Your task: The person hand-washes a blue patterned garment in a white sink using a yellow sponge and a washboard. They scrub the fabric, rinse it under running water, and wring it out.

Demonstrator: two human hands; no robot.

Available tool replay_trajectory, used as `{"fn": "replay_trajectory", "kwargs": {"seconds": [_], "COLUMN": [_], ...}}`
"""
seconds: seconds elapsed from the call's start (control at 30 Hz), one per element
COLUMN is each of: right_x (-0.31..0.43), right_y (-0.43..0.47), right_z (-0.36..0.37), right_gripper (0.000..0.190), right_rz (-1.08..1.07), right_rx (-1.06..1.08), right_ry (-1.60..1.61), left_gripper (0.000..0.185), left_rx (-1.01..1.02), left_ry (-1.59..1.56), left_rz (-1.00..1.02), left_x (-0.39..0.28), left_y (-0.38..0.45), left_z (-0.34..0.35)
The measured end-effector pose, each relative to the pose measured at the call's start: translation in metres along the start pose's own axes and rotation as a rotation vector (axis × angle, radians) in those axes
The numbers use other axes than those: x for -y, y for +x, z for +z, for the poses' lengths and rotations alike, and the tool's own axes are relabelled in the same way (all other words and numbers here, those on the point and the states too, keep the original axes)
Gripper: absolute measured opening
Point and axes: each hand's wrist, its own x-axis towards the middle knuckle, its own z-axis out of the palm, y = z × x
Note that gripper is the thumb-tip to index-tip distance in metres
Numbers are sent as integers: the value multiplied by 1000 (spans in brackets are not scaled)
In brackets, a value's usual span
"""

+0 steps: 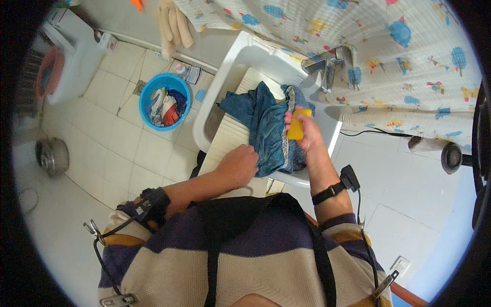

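A blue denim garment (266,126) with a pale frilly edge lies bunched over a cream washboard (224,140), which slants across the white sink (207,111). My right hand (310,130) grips a yellow bar of soap (297,124) at the frilly edge. At the garment's near left edge, my left hand (239,163) is closed on the denim, its fingertips mostly hidden. The chrome faucet (326,67) stands beyond the garment at the sink's far right corner.
On the tiled floor to the left stands a blue basin (144,111) holding several cloth items. Rubber gloves (172,28) hang on the wall. A printed curtain (383,50) hangs behind the sink. A metal pot (53,157) and a white plastic container (78,57) are further left.
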Motion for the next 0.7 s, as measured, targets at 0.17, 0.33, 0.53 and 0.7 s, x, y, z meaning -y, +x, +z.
{"fn": "replay_trajectory", "kwargs": {"seconds": [0.17, 0.33, 0.53, 0.7], "right_x": [-30, -82, -63, -120], "right_y": [-26, -7, 71, -11], "right_z": [56, 90, 87, 86], "right_gripper": [25, 28, 34, 25], "right_rz": [-1137, -1104, -697, -1065], "right_rx": [-121, 215, -239, 61], "right_ry": [-1022, -1374, -1409, -1287], "left_gripper": [21, 19, 13, 13], "left_rx": [-145, 110, 73, 14], "left_ry": [-487, -99, 57, 47], "left_rz": [-273, -185, -52, -142], "left_x": [15, 20, 28, 37], "left_y": [-20, -55, -57, -44], "left_z": [-27, -31, -45, -46]}}
